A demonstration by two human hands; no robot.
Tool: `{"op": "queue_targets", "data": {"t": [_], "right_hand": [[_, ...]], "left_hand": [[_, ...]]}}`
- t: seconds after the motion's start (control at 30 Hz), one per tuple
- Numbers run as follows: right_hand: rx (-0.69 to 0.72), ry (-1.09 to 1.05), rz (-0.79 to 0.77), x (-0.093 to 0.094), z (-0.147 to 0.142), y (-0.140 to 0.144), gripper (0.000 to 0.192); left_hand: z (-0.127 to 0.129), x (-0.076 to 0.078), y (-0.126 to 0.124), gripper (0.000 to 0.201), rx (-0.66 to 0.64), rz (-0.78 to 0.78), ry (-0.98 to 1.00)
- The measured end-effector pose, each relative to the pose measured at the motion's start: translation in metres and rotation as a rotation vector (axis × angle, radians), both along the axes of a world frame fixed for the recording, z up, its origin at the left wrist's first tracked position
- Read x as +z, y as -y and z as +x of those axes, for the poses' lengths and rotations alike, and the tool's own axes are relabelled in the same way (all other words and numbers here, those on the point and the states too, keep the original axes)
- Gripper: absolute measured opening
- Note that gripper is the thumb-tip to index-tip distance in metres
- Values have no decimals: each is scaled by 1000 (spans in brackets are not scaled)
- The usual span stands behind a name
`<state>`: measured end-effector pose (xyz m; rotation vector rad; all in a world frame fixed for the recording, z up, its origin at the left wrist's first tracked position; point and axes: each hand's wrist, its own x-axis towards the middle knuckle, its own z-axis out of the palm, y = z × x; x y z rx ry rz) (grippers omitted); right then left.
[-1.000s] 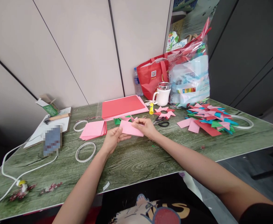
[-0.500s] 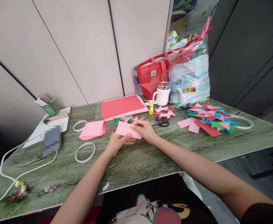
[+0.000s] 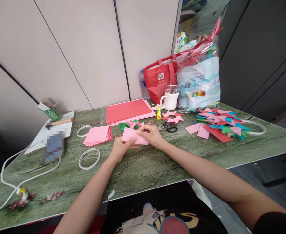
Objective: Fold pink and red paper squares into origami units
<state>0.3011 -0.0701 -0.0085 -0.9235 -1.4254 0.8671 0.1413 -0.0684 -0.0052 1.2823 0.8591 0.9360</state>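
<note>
A folded pink sheet of paper (image 3: pixel 130 134) is held between both hands above the middle of the table. My left hand (image 3: pixel 120 148) grips its lower left part, thumb on the front and fingers behind. On its right side, my right hand (image 3: pixel 152 135) pinches the paper near the top edge. Just behind the hands lie green and pink folded pieces (image 3: pixel 125 125), partly covered. Left of them rests a stack of pink and red squares (image 3: pixel 97 135). Black-handled scissors (image 3: pixel 170 129) lie close to the right hand, beside a pink and red folded ring (image 3: pixel 173 117).
Two rolls of white tape (image 3: pixel 89 159) lie at left, near a blurred device (image 3: pixel 53 147) with a white cable. Red sheets (image 3: pixel 128 111), a yellow glue stick (image 3: pixel 158 113), a white mug (image 3: pixel 171 99) and bags (image 3: pixel 198 84) stand behind. Colourful folded pieces (image 3: pixel 221 122) are heaped at right.
The left thumb has shifted slightly on the pink paper, and fewer left fingers show beneath it. Both hands keep their hold; the other things have stayed in place.
</note>
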Motion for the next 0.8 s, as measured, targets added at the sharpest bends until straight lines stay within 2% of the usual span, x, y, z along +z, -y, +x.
{"op": "queue_targets", "data": {"t": [0.1, 0.17, 0.23, 0.37, 0.5, 0.67, 0.73, 0.8], "right_hand": [[16, 37, -22, -1, 0, -2, 18], [29, 57, -33, -1, 1, -3, 19], [50, 75, -48, -2, 3, -5, 20], [95, 125, -58, -3, 9, -8, 21], [194, 189, -34, -6, 11, -10, 20], [109, 136, -33, -5, 8, -10, 27], [94, 105, -25, -3, 8, -9, 42], [137, 74, -44, -2, 8, -7, 59]], "left_hand": [[-5, 6, -4, 56, 49, 103, 12], [-8, 12, -5, 72, 30, 169, 7], [-10, 17, -6, 76, 1, 245, -18], [-13, 20, -5, 44, -64, 377, -187], [-15, 17, -5, 29, -150, 346, -369], [-15, 14, -7, 27, -47, 379, -414], [-15, 13, -8, 28, 10, 385, -397], [-15, 13, -9, 29, 53, 404, -379]]}}
